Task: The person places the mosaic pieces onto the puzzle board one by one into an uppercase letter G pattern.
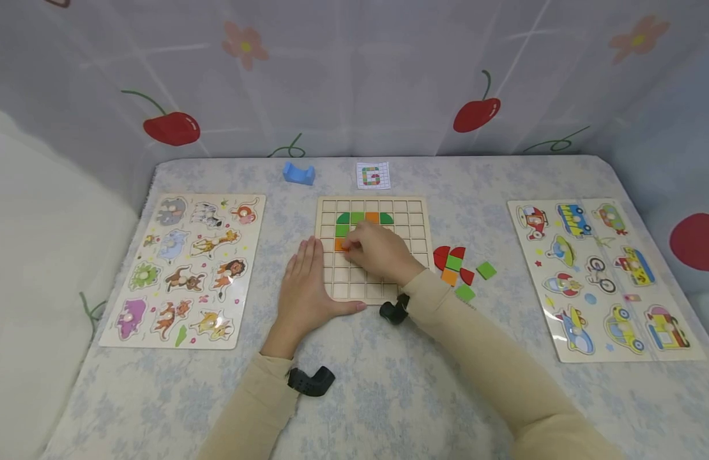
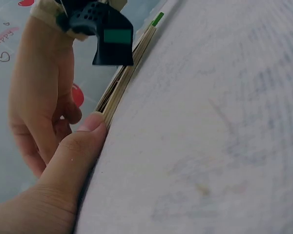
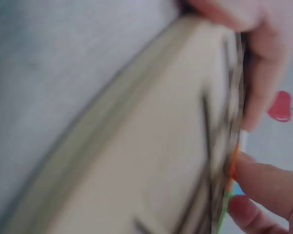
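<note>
A wooden grid board [image 1: 331, 275] lies mid-table. Along its upper part sit green and orange tiles, with a dark green rounded piece [image 1: 386, 219] at the right end of the row. Below the left end, a green square tile [image 1: 342, 231] sits above an orange square tile [image 1: 342, 245]. My right hand [image 1: 377, 251] reaches over the grid, thumb and fingertips pinching at the orange tile, which also shows in the right wrist view. My left hand [image 1: 308, 281] rests at the board's lower left corner, fingers straight along the left side and thumb [image 2: 93, 124] against the near edge.
Loose red, green and orange pieces [image 1: 453, 262] lie right of the board. Behind it are a small pattern card [image 1: 373, 176] and a blue holder [image 1: 299, 174]. An animal puzzle [image 1: 248, 306] stands left, a vehicle puzzle [image 1: 541, 281] right.
</note>
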Demonstrator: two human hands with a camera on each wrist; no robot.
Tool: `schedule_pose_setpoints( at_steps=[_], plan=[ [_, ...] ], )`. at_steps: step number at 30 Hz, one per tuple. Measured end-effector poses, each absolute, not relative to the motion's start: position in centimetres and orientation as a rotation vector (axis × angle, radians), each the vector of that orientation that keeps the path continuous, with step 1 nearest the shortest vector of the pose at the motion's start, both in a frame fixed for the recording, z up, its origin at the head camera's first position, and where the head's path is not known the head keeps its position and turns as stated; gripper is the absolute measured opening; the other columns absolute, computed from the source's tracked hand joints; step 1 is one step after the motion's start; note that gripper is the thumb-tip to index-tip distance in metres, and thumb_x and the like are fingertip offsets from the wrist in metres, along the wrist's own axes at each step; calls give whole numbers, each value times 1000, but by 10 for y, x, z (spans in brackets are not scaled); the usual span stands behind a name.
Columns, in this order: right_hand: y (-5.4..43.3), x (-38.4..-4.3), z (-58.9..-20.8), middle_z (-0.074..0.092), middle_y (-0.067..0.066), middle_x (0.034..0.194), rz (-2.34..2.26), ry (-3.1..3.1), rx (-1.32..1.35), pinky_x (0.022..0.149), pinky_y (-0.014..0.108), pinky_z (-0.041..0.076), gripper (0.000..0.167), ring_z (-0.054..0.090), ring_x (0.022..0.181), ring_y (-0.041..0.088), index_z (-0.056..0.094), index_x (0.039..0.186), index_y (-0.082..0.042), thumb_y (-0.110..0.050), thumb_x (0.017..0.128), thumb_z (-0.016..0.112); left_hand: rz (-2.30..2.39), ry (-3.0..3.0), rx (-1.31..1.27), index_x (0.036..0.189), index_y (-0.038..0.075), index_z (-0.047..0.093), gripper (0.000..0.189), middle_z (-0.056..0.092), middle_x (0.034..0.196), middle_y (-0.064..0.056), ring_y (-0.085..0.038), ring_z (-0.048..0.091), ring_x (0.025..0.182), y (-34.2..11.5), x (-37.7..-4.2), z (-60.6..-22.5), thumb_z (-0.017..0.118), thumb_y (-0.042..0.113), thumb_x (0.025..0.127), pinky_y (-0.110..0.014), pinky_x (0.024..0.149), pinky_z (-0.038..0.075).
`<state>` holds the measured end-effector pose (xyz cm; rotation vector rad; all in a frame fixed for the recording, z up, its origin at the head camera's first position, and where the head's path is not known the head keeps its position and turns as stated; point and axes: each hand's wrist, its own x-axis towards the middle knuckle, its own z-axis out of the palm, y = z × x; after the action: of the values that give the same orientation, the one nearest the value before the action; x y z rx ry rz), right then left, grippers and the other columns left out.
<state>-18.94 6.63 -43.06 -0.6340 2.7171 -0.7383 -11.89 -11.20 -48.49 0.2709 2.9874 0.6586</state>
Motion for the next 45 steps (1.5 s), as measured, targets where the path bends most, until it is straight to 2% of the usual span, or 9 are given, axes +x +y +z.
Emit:
schedule_pose_setpoints(
  at_steps=[8, 10, 15, 17, 22, 28, 33, 41, 45],
  plan=[
    [131, -166, -421, 61, -2, 92, -788, 2732, -460, 58, 29, 42, 31, 50, 67, 17, 68, 124, -17, -23, 94, 68, 675, 2976, 245, 160, 5, 2, 148, 3, 168, -12, -24, -2, 157, -111, -119, -482, 65, 91, 57, -45, 127, 9],
    [152, -162, -420, 62, 0, 93, -792, 2742, -404, 59, 31, 43, 32, 51, 70, 19, 66, 126, -16, -23, 95, 67, 680, 2978, 247, 160, 5, 3, 148, 3, 168, -12, -25, -1, 157, -112, -119, -482, 66, 90, 56, -46, 127, 9],
    [202, -154, -415, 64, 7, 101, -729, 2772, -303, 75, 39, 48, 33, 57, 88, 24, 65, 125, -12, -23, 94, 69, 692, 2985, 249, 160, 4, 5, 148, 5, 168, -12, -25, 1, 157, -113, -118, -484, 66, 91, 56, -46, 127, 10],
    [219, -150, -413, 64, 8, 105, -680, 2773, -262, 76, 38, 48, 32, 57, 91, 25, 66, 124, -13, -24, 94, 69, 699, 2984, 248, 160, 4, 6, 148, 7, 168, -13, -26, 2, 157, -113, -118, -484, 66, 90, 56, -46, 127, 11],
    [249, -144, -410, 63, 13, 108, -530, 2767, -145, 68, 36, 48, 36, 57, 86, 26, 65, 124, -12, -28, 92, 70, 695, 2990, 246, 159, 2, 8, 147, 10, 168, -14, -28, 7, 156, -113, -117, -484, 67, 90, 56, -47, 126, 14],
    [266, -140, -414, 66, 18, 110, -490, 2733, -29, 72, 42, 50, 41, 60, 92, 30, 67, 118, -5, -33, 89, 72, 706, 3003, 257, 159, 2, 10, 147, 11, 167, -15, -28, 7, 156, -112, -117, -484, 66, 91, 56, -47, 126, 14],
    [273, -140, -418, 64, 17, 106, -528, 2693, 39, 71, 39, 47, 41, 58, 90, 29, 66, 113, -4, -36, 88, 74, 719, 3000, 256, 159, 2, 8, 147, 10, 168, -14, -27, 5, 156, -111, -117, -486, 65, 91, 56, -46, 126, 12],
    [275, -142, -416, 58, 12, 108, -655, 2643, 5, 70, 33, 44, 30, 52, 91, 27, 56, 112, -8, -26, 93, 70, 700, 3000, 249, 159, 3, 7, 148, 8, 168, -13, -26, 2, 157, -110, -118, -486, 64, 92, 56, -44, 127, 11],
    [265, -146, -413, 58, 10, 106, -815, 2680, -33, 64, 31, 43, 26, 51, 82, 26, 56, 110, -10, -24, 93, 70, 694, 2999, 259, 160, 4, 5, 148, 7, 168, -13, -26, 2, 157, -111, -118, -485, 63, 93, 56, -46, 127, 11]
  ],
)
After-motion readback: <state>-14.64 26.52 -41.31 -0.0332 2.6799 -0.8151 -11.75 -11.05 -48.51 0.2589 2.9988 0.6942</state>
